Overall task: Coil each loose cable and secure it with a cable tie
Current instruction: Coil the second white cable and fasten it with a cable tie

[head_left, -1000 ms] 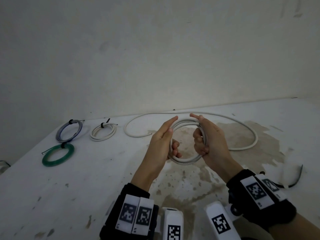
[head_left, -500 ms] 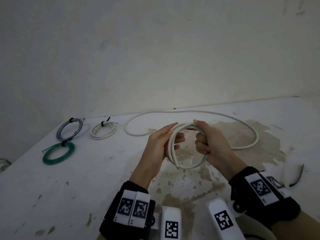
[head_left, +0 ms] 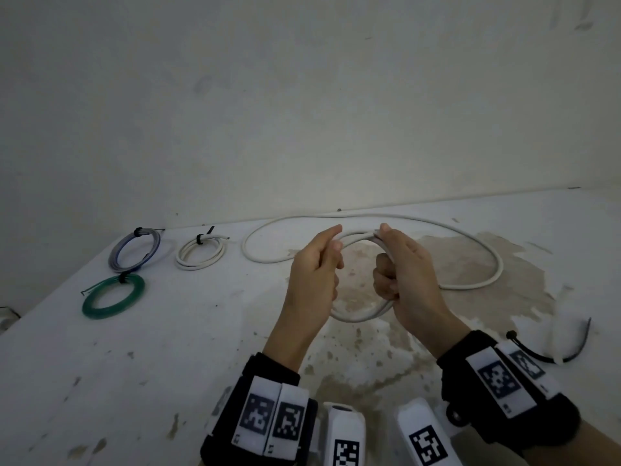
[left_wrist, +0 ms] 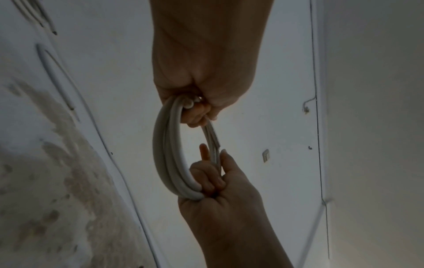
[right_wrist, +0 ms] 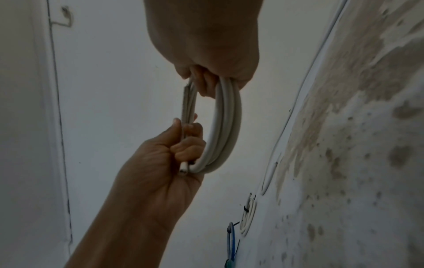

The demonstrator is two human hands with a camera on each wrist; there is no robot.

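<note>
A white cable coil (head_left: 357, 318) of several loops hangs in the air between both hands, above the stained table (head_left: 201, 348). My left hand (head_left: 316, 267) grips its left side, with the index finger stretched up along the top of the loop. On the right side my right hand (head_left: 401, 267) has its fingers curled round the loops. The left wrist view shows the coil (left_wrist: 160, 145) edge-on, with a cut end by the left hand (left_wrist: 201, 76). In the right wrist view the coil (right_wrist: 227, 127) is held the same way, with the left hand (right_wrist: 160, 163) below.
A long loose white cable (head_left: 470, 240) curves across the table behind the hands. Three tied coils lie at the left: blue-grey (head_left: 134, 252), white (head_left: 200, 253), green (head_left: 112, 297). A black cable tie (head_left: 571, 353) lies at the right near my wrist. The wall stands close behind.
Half a second ago the coil was tilted and the hands sat close together. Now the hands have moved apart to opposite sides and the left index finger has stretched out.
</note>
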